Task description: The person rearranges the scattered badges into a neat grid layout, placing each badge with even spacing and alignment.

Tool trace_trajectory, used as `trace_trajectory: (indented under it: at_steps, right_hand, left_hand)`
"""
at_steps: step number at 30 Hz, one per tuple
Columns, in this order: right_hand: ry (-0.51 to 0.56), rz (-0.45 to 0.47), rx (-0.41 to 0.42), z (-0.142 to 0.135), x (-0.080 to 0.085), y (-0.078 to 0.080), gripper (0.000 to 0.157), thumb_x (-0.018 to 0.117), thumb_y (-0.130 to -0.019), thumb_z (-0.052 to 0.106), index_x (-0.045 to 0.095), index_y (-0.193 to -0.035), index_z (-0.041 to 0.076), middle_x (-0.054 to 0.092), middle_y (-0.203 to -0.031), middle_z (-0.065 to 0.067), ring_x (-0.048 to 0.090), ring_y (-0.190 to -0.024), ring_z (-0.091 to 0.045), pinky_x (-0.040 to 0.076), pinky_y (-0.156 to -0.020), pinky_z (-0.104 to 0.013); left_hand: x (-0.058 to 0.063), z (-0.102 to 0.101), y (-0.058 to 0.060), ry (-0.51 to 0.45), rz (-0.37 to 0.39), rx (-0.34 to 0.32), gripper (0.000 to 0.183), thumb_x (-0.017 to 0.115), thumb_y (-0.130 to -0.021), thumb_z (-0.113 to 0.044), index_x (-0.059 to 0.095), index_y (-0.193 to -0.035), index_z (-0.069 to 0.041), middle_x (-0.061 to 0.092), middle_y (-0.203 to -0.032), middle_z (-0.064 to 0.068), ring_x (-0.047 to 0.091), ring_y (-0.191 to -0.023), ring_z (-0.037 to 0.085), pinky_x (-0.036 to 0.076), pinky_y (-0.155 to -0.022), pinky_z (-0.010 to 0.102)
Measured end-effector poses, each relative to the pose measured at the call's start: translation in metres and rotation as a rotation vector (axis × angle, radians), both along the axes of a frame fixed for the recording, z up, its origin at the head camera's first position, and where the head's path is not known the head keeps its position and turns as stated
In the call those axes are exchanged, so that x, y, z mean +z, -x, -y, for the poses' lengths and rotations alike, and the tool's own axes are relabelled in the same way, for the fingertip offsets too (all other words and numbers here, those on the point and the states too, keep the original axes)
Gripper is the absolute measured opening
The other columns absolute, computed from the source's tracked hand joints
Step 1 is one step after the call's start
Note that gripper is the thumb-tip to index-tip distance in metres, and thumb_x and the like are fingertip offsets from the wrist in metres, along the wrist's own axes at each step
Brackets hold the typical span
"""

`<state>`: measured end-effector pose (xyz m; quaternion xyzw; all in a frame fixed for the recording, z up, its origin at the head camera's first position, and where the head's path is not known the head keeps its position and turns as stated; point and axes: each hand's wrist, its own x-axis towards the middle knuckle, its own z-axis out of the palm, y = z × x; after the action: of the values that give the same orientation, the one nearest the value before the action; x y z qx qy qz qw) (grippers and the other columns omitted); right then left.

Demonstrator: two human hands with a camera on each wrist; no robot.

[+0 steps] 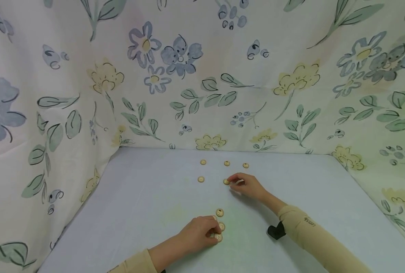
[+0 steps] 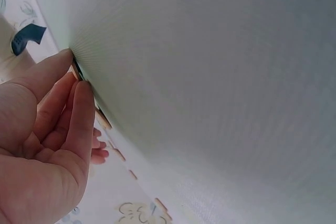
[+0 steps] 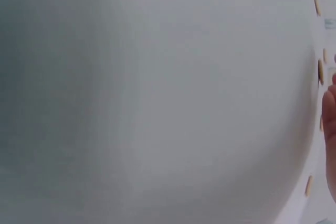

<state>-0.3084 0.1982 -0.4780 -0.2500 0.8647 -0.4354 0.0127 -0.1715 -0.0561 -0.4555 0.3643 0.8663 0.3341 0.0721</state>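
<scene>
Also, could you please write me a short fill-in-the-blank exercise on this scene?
1. The row nearest the floral curtain has ___ tan discs.
2. The next row, counting the disc at the right hand, has ___ discs.
3. Compared with the right hand, the left hand is ___ from the curtain.
4. The curtain's printed flowers are blue and ___.

Missing words: three; two; farther; yellow.

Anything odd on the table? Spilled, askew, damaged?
Nothing stands out. The small, round, tan, wooden-looking discs sit in loose groups on the pale, flat tabletop, none visibly damaged; the bare left hand partly covers some.
</scene>
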Motion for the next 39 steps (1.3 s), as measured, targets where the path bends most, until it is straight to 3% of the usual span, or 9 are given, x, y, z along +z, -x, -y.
trace_trajectory:
  at_steps: [6,11,17,22,28,34,39]
  right_hand:
    - [0.008,0.041,-0.056,0.000,0.001,-0.022,0.021,0.069,-0.089,0.006,0.068,-0.110,0.002,0.069,-0.103,-0.009,0.062,-0.093,-0.020,0.052,-0.080,-0.026]
    - [0.012,0.065,-0.046,0.002,0.003,-0.037,0.020,0.067,-0.089,0.001,0.066,-0.109,-0.004,0.068,-0.100,-0.016,0.061,-0.090,-0.027,0.053,-0.078,-0.029]
    - [0.007,0.086,-0.008,0.005,0.001,-0.051,0.020,0.072,-0.087,0.010,0.069,-0.106,0.005,0.068,-0.096,-0.003,0.060,-0.087,-0.012,0.052,-0.078,-0.024]
    - [0.042,0.092,0.003,0.013,0.002,-0.065,0.019,0.074,-0.086,0.012,0.069,-0.104,0.006,0.067,-0.093,-0.002,0.059,-0.084,-0.012,0.052,-0.077,-0.025]
    - [0.063,0.051,0.018,0.023,-0.004,-0.077,0.021,0.077,-0.084,0.013,0.069,-0.103,0.008,0.068,-0.095,-0.003,0.061,-0.084,-0.019,0.053,-0.076,-0.028]
    - [0.037,-0.053,0.034,0.033,-0.006,-0.087,0.023,0.079,-0.082,0.016,0.068,-0.102,0.011,0.067,-0.095,0.002,0.060,-0.083,-0.015,0.053,-0.075,-0.027]
    - [0.005,-0.080,0.032,0.039,-0.007,-0.091,0.026,0.080,-0.081,0.014,0.067,-0.103,0.012,0.066,-0.096,0.005,0.059,-0.086,-0.014,0.052,-0.076,-0.028]
  left_hand:
    - [0.000,0.000,0.000,0.002,0.001,-0.002,0.009,0.076,-0.082,-0.010,0.070,-0.088,-0.015,0.056,-0.078,-0.012,0.048,-0.068,-0.001,0.040,-0.063,0.014]
    - [-0.002,-0.001,0.003,0.000,-0.004,-0.007,0.009,0.075,-0.083,-0.010,0.070,-0.088,-0.013,0.056,-0.078,-0.010,0.049,-0.068,0.001,0.040,-0.063,0.013]
    - [-0.002,-0.001,0.004,-0.006,-0.015,-0.004,0.009,0.075,-0.082,-0.008,0.070,-0.088,-0.013,0.055,-0.078,-0.010,0.048,-0.068,0.000,0.039,-0.063,0.013]
    - [-0.001,0.000,0.002,-0.005,-0.013,-0.005,0.010,0.075,-0.082,-0.008,0.069,-0.088,-0.012,0.055,-0.077,-0.008,0.048,-0.067,0.000,0.039,-0.062,0.013]
    - [-0.001,0.000,0.000,-0.006,-0.019,-0.002,0.009,0.075,-0.082,-0.007,0.069,-0.088,-0.012,0.056,-0.077,-0.008,0.049,-0.066,0.001,0.039,-0.062,0.012]
    - [0.000,0.000,0.000,-0.018,-0.022,-0.011,0.008,0.075,-0.082,-0.007,0.069,-0.088,-0.010,0.057,-0.079,-0.007,0.050,-0.068,0.002,0.039,-0.063,0.012]
    - [0.000,0.000,-0.001,-0.028,-0.025,-0.021,0.007,0.074,-0.083,-0.007,0.069,-0.088,-0.010,0.059,-0.083,-0.008,0.049,-0.069,0.002,0.039,-0.064,0.012]
